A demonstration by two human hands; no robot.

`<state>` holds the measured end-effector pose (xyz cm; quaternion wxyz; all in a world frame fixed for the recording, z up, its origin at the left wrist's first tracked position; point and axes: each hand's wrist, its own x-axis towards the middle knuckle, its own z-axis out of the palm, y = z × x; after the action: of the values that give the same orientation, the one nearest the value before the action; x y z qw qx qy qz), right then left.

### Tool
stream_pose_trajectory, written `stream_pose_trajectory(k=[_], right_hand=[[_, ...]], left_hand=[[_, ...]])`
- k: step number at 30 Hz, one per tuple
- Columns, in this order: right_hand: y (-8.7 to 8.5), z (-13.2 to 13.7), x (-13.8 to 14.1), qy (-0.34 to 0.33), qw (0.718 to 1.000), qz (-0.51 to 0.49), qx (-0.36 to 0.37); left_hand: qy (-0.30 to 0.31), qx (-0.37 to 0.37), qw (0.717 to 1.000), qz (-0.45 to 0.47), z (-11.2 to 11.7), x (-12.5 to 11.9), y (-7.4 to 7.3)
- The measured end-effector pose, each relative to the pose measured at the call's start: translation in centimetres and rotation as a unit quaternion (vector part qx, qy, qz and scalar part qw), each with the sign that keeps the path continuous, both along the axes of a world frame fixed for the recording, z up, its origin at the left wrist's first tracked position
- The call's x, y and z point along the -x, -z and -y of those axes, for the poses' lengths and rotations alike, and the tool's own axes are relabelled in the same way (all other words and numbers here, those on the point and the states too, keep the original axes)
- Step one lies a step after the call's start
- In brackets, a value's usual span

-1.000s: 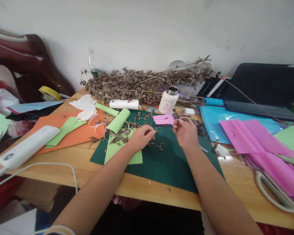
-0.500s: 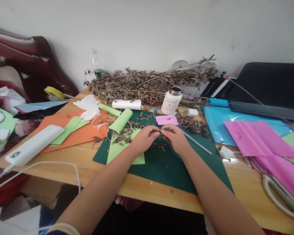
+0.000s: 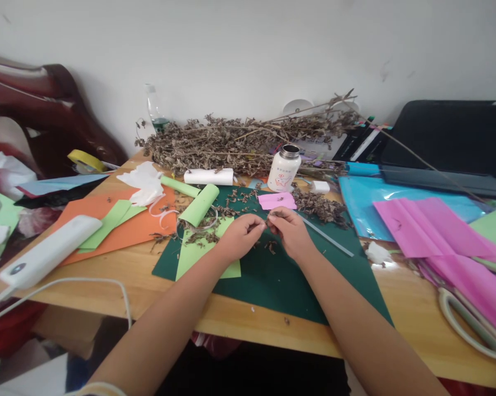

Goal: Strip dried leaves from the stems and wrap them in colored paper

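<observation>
Over the green cutting mat, my left hand and my right hand meet at the fingertips. Both are closed in a pinch on a small brown bit of dried plant, mostly hidden by the fingers. Crumbled leaves lie just below them. Beyond the fingers rests a pink paper slip. To the right is a heap of dried leaves, with a translucent glue stick in front of it. A rolled green paper lies left of my left hand, above a flat green sheet.
A large bundle of dried stems runs along the wall. An uncapped white bottle stands before it. Scissors and pink paper lie at right. A white power bank with a cable sits at left, near orange paper.
The view has shifted slightly, so the table's things appear a little further left. My hands stay together over the mat; the brown bit shows more clearly at the right fingertips.
</observation>
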<state>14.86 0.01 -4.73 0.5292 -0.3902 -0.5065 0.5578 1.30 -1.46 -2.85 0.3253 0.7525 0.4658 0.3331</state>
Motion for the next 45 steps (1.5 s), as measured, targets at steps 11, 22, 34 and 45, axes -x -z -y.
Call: stream_pose_trajectory(k=[11, 22, 34, 45], right_hand=[[-0.1, 0.4, 0.3, -0.019, 0.998, 0.055, -0.023], [-2.3, -1.5, -3.6, 0.230, 0.973, -0.013, -0.006], [-2.3, -1.4, -7.1, 0.165, 0.798, 0.553, -0.172], [-1.5, 0.2, -2.2, -0.085, 0.838, 0.431, -0.323]], left_hand=[[0.001, 0.024, 0.999, -0.024, -0.5, 0.5, -0.3], [-0.042, 0.046, 0.998, -0.007, -0.2, 0.6, -0.3], [-0.020, 0.074, 0.997, 0.001, -0.2, 0.5, -0.4], [0.027, 0.092, 0.995, -0.028, -0.6, 0.7, -0.4]])
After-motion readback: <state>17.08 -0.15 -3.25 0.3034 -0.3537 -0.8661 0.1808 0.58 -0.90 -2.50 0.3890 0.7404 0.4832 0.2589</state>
